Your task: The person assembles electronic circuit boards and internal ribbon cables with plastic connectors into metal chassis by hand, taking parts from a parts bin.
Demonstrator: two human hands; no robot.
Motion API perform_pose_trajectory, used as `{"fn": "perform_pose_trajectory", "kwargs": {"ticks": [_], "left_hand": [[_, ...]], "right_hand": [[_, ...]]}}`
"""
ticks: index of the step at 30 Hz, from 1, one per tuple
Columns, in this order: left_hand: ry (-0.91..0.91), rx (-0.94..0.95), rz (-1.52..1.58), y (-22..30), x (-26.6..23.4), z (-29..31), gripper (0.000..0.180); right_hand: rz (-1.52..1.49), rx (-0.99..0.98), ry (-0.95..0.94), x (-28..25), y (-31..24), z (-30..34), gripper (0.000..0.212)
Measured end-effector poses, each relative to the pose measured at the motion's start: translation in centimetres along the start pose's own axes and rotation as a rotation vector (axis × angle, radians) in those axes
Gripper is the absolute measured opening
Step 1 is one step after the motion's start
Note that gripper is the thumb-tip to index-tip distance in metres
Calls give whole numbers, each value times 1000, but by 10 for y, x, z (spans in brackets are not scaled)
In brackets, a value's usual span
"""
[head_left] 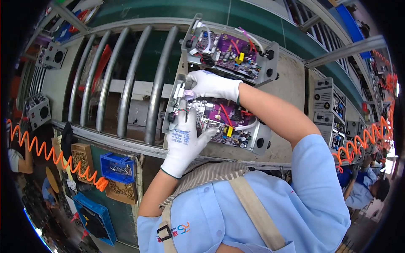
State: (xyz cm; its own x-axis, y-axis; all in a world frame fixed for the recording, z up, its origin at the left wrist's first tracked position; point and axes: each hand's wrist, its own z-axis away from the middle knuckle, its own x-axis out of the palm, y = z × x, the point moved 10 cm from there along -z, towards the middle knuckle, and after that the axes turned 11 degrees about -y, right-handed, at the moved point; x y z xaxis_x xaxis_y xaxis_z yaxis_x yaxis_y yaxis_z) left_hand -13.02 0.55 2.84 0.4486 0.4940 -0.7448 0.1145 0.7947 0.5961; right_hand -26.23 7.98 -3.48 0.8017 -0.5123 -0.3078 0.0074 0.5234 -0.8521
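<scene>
A grey metal housing (258, 141) with exposed circuit boards lies in front of me. My left hand (184, 141), in a white glove, rests over its near left part. The fingers are stretched forward beside thin coloured wires, and the thumb is spread out over the purple circuit board (216, 113). From the right, my gloved right hand (215, 87) reaches across the housing's far left edge. Its fingers curl down beside a pale purple ribbon cable (188, 94), and the fingertips are partly hidden. Red and white wires cross the board near a yellow component (229, 131).
Just beyond lies a second open housing (270, 63) of the same kind. Metal rollers (157, 84) run to the left. Near the front edge are a blue bin (117, 168) of metal parts and cardboard boxes (82, 162) of small fasteners. Orange coiled hoses (55, 158) hang on both sides. Several more units (327, 101) stand at right.
</scene>
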Motion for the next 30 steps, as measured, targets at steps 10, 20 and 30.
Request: {"fn": "perform_pose_trajectory", "kwargs": {"ticks": [10,20,30], "left_hand": [[436,379,-14,-35,-28,43,31],[-47,-293,223,-183,39,-42,36],[-264,-19,-72,-161,99,57,41]], "right_hand": [[-33,-279,335,-37,-32,88,59],[-214,164,790,57,95,256,54],[-212,193,545,112,88,317,63]]}}
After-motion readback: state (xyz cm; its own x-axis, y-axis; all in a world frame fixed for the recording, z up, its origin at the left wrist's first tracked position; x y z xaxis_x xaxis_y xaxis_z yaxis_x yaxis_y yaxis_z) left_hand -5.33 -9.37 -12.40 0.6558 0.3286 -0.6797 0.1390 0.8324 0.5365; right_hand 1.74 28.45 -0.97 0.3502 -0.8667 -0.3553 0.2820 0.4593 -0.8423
